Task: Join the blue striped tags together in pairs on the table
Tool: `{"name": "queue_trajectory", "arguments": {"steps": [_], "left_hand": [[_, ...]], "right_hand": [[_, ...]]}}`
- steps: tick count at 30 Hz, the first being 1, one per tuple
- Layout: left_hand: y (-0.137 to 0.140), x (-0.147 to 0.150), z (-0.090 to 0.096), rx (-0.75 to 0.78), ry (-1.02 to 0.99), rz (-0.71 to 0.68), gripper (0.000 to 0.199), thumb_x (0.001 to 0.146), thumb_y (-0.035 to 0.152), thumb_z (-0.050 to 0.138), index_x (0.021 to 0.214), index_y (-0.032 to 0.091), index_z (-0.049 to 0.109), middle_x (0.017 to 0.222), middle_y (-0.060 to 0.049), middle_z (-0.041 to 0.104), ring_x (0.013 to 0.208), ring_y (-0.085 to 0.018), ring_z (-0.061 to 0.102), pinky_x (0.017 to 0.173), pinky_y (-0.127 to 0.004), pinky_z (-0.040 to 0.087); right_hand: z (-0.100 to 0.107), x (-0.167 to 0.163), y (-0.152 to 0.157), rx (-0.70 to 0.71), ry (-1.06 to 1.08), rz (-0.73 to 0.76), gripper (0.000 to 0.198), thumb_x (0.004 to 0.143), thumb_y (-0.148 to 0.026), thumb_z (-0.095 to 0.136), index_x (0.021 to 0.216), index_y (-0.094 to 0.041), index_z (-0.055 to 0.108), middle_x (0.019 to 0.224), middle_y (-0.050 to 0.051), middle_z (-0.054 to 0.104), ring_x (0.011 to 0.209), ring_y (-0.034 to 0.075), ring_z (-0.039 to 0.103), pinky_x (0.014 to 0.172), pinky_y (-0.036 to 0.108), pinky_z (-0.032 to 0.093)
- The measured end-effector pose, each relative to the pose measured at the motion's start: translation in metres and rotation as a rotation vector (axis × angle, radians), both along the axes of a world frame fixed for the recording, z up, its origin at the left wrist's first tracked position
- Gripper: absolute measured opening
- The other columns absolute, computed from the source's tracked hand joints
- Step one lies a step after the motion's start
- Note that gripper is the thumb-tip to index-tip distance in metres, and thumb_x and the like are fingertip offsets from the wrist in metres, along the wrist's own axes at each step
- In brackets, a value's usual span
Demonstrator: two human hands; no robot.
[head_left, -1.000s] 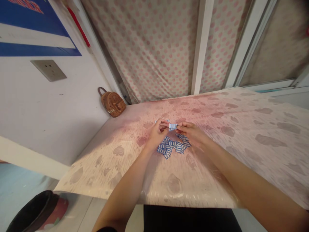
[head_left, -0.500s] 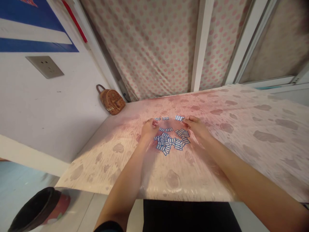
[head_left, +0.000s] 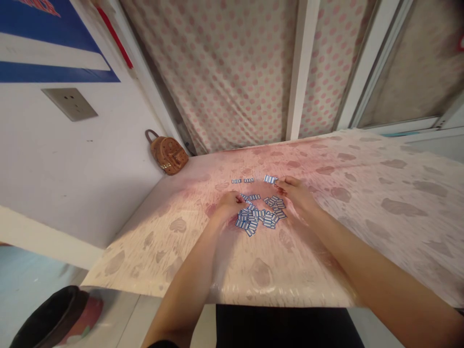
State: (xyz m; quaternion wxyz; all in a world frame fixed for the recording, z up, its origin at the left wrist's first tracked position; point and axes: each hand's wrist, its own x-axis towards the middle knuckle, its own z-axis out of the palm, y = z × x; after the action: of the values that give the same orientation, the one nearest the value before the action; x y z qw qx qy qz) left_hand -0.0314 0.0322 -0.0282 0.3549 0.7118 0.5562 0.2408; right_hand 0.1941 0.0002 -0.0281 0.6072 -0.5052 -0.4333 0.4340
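A loose pile of small white pieces with blue edges (head_left: pixel 250 220) lies on the patterned table cover. At the pile's upper left edge is my left hand (head_left: pixel 230 205), its fingers bent together; whatever is between them is hidden. Farther right, my right hand (head_left: pixel 293 189) pinches the right end of a blue-and-white striped strip (head_left: pixel 270 179). Two short striped strips (head_left: pixel 242 181) lie in a row beyond my left hand. A smaller cluster of the pieces (head_left: pixel 275 202) sits just below my right hand.
A small brown backpack-shaped bag (head_left: pixel 168 153) leans against the wall at the table's far left corner. A dotted curtain (head_left: pixel 232 72) hangs behind the table (head_left: pixel 355 198). On the floor at lower left stands a dark-rimmed bin (head_left: pixel 65 316).
My left hand has moved back from the row of two strips to the pile, uncovering the left strip. My right hand keeps its strip in nearly the same place.
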Motion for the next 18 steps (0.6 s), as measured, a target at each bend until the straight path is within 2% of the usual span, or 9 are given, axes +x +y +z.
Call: {"name": "queue_trajectory", "arguments": {"steps": [5,8,12,15,18], "left_hand": [[0.005,-0.001,-0.002,-0.081,-0.272,-0.045,0.007,0.071,0.01,0.069,0.074,0.013,0.063,0.067,-0.001,0.065,0.061,-0.013,0.059,0.059,-0.022,0.041],[0.007,0.001,-0.005,-0.024,-0.282,-0.11,0.005,0.073,0.017,0.069,0.073,0.012,0.066,0.069,-0.002,0.066,0.063,-0.013,0.058,0.059,-0.022,0.041],[0.008,0.006,-0.009,0.094,-0.217,-0.188,0.022,0.077,0.033,0.068,0.069,0.013,0.066,0.065,-0.001,0.063,0.061,-0.013,0.054,0.054,-0.022,0.035],[0.008,0.009,-0.01,0.116,-0.174,-0.168,0.025,0.078,0.035,0.066,0.067,0.013,0.065,0.059,0.001,0.059,0.057,-0.011,0.049,0.05,-0.021,0.029],[0.005,0.009,-0.007,0.079,-0.24,-0.175,0.028,0.076,0.037,0.067,0.063,0.013,0.06,0.057,0.002,0.055,0.056,-0.01,0.048,0.051,-0.021,0.029]], "right_hand": [[0.002,-0.003,-0.004,0.023,0.008,0.051,0.025,0.068,-0.041,0.073,0.067,-0.02,0.06,0.069,0.0,0.058,0.065,0.013,0.051,0.063,0.027,0.041],[0.002,-0.004,-0.002,0.004,-0.012,0.111,0.03,0.065,-0.044,0.075,0.065,-0.02,0.058,0.069,0.0,0.058,0.065,0.013,0.052,0.064,0.028,0.042],[0.001,-0.01,-0.003,-0.053,-0.02,0.317,0.035,0.06,-0.046,0.08,0.067,-0.019,0.059,0.071,0.001,0.063,0.069,0.015,0.057,0.067,0.028,0.045],[-0.003,-0.015,-0.005,-0.089,-0.026,0.424,0.038,0.059,-0.048,0.081,0.069,-0.018,0.06,0.067,0.001,0.063,0.064,0.015,0.058,0.06,0.026,0.043],[-0.006,-0.016,-0.004,-0.106,-0.026,0.435,0.04,0.058,-0.048,0.081,0.068,-0.017,0.059,0.064,0.0,0.062,0.059,0.014,0.056,0.054,0.025,0.039]]}}
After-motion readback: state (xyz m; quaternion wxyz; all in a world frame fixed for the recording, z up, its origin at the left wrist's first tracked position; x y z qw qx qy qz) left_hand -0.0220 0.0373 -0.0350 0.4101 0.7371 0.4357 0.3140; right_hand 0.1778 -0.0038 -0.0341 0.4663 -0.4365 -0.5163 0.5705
